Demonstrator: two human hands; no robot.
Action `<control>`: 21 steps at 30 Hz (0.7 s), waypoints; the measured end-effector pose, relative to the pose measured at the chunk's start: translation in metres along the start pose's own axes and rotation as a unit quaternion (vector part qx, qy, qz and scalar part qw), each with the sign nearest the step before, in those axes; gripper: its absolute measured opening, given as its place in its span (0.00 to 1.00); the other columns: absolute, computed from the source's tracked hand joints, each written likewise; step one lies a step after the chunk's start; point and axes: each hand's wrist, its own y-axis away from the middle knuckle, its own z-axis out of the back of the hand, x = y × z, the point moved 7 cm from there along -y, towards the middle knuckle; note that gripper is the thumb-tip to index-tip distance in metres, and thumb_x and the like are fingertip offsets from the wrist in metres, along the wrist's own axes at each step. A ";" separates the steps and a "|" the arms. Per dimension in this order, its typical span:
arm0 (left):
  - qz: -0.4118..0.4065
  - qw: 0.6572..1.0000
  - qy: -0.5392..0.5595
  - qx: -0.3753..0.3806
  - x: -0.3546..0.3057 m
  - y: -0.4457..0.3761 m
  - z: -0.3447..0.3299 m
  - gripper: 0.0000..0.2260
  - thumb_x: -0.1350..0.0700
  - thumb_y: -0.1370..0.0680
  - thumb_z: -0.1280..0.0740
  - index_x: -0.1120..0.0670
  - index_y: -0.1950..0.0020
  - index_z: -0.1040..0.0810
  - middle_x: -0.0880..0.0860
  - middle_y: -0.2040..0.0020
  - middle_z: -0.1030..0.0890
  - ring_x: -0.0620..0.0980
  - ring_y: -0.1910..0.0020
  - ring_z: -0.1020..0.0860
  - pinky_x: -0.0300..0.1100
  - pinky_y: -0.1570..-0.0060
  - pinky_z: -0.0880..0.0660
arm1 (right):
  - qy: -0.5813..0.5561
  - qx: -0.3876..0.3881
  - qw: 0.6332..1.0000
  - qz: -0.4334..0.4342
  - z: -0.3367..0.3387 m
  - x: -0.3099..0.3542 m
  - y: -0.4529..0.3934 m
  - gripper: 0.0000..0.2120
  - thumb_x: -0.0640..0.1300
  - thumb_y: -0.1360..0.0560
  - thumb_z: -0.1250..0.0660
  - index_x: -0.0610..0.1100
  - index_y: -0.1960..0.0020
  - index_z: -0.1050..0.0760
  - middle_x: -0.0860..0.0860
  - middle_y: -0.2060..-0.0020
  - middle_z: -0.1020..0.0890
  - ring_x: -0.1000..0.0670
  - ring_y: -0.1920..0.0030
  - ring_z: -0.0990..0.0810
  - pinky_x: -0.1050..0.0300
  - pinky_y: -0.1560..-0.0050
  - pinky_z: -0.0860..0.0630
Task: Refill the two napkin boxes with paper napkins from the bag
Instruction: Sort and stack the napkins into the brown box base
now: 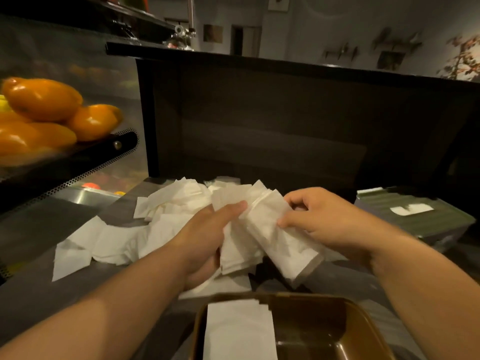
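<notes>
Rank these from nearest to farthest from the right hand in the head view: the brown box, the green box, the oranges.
From the right hand:
1. Brown box, just below it, near the bottom edge.
2. Green box, to its right on the counter; close to the brown box's rank.
3. Oranges, far left on the shelf.

No writing, label, brand, number or sign can be read anywhere in the view. The framed pictures on the far wall are too blurred to show any lettering, and the white patch on the dark green box at the right carries no legible marks.
</notes>
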 end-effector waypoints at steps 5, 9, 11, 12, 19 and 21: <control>0.051 0.989 0.128 0.050 0.011 -0.009 -0.006 0.16 0.43 0.23 0.36 0.47 0.38 0.24 0.59 0.50 0.15 0.62 0.52 0.16 0.59 0.50 0.20 | -0.283 -0.031 0.958 -0.034 0.010 -0.005 0.003 0.06 0.43 0.22 0.30 0.47 0.46 0.18 0.49 0.54 0.12 0.49 0.57 0.12 0.49 0.54 0.16; 0.059 0.989 0.125 0.050 0.017 -0.012 -0.007 0.16 0.42 0.23 0.35 0.47 0.38 0.24 0.58 0.52 0.14 0.61 0.55 0.15 0.58 0.52 0.19 | -0.349 -0.026 0.937 -0.007 0.007 0.001 0.004 0.10 0.44 0.23 0.31 0.50 0.42 0.23 0.49 0.59 0.13 0.49 0.60 0.12 0.53 0.64 0.17; 0.045 0.991 0.118 0.049 0.016 -0.013 -0.006 0.18 0.39 0.25 0.36 0.46 0.39 0.24 0.57 0.50 0.14 0.62 0.51 0.16 0.60 0.48 0.21 | -0.352 -0.001 0.936 0.007 -0.001 0.003 0.005 0.14 0.43 0.25 0.30 0.51 0.40 0.23 0.49 0.56 0.13 0.48 0.56 0.12 0.50 0.61 0.15; 0.044 0.990 0.119 0.053 0.016 -0.014 -0.008 0.19 0.37 0.25 0.37 0.44 0.39 0.23 0.57 0.49 0.15 0.62 0.49 0.16 0.61 0.46 0.22 | -0.341 0.012 0.940 0.011 -0.006 0.004 0.004 0.15 0.43 0.25 0.30 0.51 0.39 0.22 0.49 0.54 0.13 0.48 0.54 0.12 0.49 0.58 0.15; 0.047 0.979 0.159 0.122 0.018 -0.011 -0.026 0.26 0.31 0.26 0.44 0.44 0.38 0.22 0.56 0.43 0.16 0.60 0.45 0.17 0.61 0.43 0.23 | -0.212 -0.060 0.975 -0.002 -0.022 -0.011 -0.008 0.09 0.47 0.23 0.28 0.52 0.43 0.20 0.55 0.51 0.13 0.54 0.49 0.14 0.49 0.45 0.16; 0.050 0.974 0.167 0.143 0.018 -0.009 -0.026 0.26 0.33 0.31 0.36 0.45 0.38 0.22 0.57 0.43 0.16 0.61 0.45 0.18 0.61 0.44 0.23 | -0.227 -0.054 0.972 -0.008 -0.021 -0.012 -0.008 0.10 0.47 0.23 0.28 0.51 0.42 0.20 0.54 0.50 0.13 0.54 0.49 0.14 0.49 0.44 0.17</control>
